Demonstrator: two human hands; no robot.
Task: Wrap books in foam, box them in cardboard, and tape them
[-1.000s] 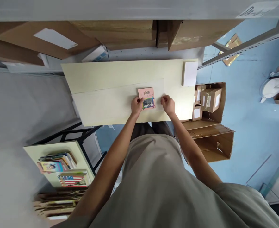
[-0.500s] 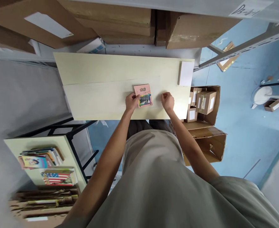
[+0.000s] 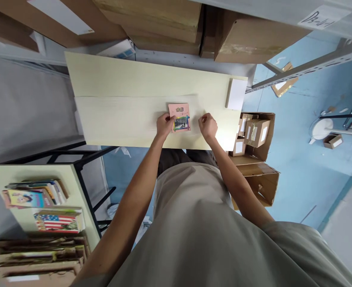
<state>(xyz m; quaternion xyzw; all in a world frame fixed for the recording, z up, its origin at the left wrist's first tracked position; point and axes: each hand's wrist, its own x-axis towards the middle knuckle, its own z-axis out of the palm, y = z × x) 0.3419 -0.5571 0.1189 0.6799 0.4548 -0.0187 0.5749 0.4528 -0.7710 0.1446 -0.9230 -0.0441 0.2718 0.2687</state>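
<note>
A small pink book (image 3: 180, 116) with a dark picture in a colourful frame on its cover lies or is held just over the pale yellow table (image 3: 119, 75). My left hand (image 3: 165, 125) grips its left edge, thumb on the cover. To the right of the book, and apart from it, my right hand (image 3: 208, 126) is closed in a pinch. What sits between its fingertips, if anything, is too small to make out. A faint, whitish see-through sheet (image 3: 119, 115) seems to spread over the tabletop around the book.
A white flat box or stack (image 3: 236, 94) sits at the table's right end. Cardboard boxes (image 3: 164, 24) fill the shelf beyond. An open carton (image 3: 258, 133) with small boxes stands right. At lower left, a side table (image 3: 59, 171) bears books (image 3: 58, 221), near folded cardboard (image 3: 38, 255).
My view has turned slightly, shifting the surroundings. The pink book is a little straighter in my left hand. My right hand has come slightly closer to it, still pinched.
</note>
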